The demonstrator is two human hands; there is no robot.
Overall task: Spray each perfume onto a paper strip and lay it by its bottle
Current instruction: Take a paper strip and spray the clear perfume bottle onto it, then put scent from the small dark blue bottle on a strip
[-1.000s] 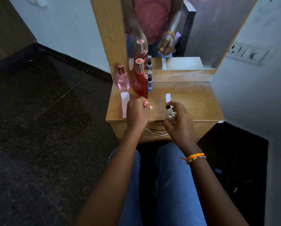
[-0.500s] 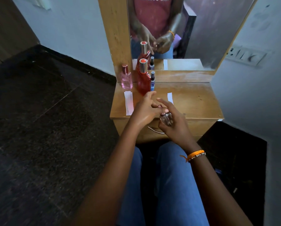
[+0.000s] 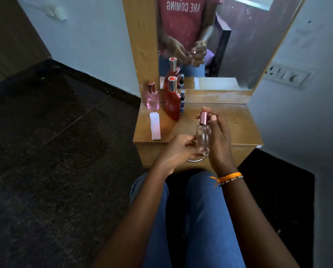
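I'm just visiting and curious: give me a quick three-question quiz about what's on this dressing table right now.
1. True or false: the clear bottle has its pink metallic cap on.
2. Which bottle stands directly behind the paper strip lying on the wooden table? A) the tall red bottle B) the pink bottle C) the small blue bottle
3. Fill in: the right hand grips the clear bottle, and the left hand touches it near its ____.

Key: 1 true; 2 B; 3 base.
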